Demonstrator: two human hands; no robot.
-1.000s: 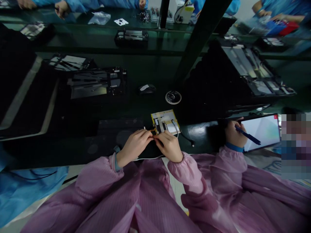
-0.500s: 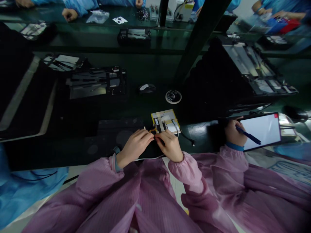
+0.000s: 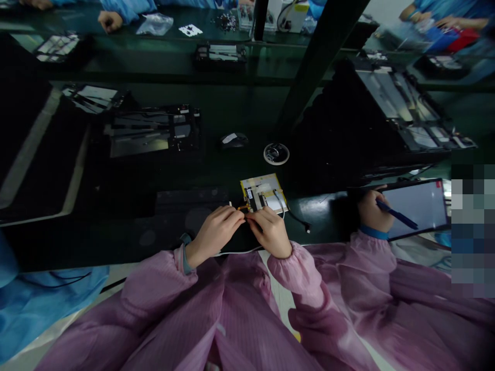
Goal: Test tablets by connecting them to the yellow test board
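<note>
A flat, pale electronic panel with yellow edges [image 3: 266,184] lies on the dark bench, with a circuit strip and an orange flex cable [image 3: 243,207] along its near left side. My left hand [image 3: 217,228] is closed in a pinch just below that cable. Pressed close to it, fingertips almost meeting, my right hand [image 3: 271,229] is also pinched at the panel's near edge. Whatever lies between the fingertips is too small to make out. A grey cable [image 3: 279,200] crosses the panel by my right hand, and a black cable with a small plug [image 3: 299,220] lies to the right.
Behind the panel are a round dish [image 3: 276,154] and a black mouse [image 3: 234,140]. Stacked device trays stand at left [image 3: 154,129] and right [image 3: 394,98]. On the right, a co-worker's hand [image 3: 374,211] holds a pen [image 3: 397,214] over a lit tablet [image 3: 417,208].
My hands and the panel stay nearly where they were. At the far bench, a co-worker's hand has shifted. The pen and tablet at right have moved very slightly.
</note>
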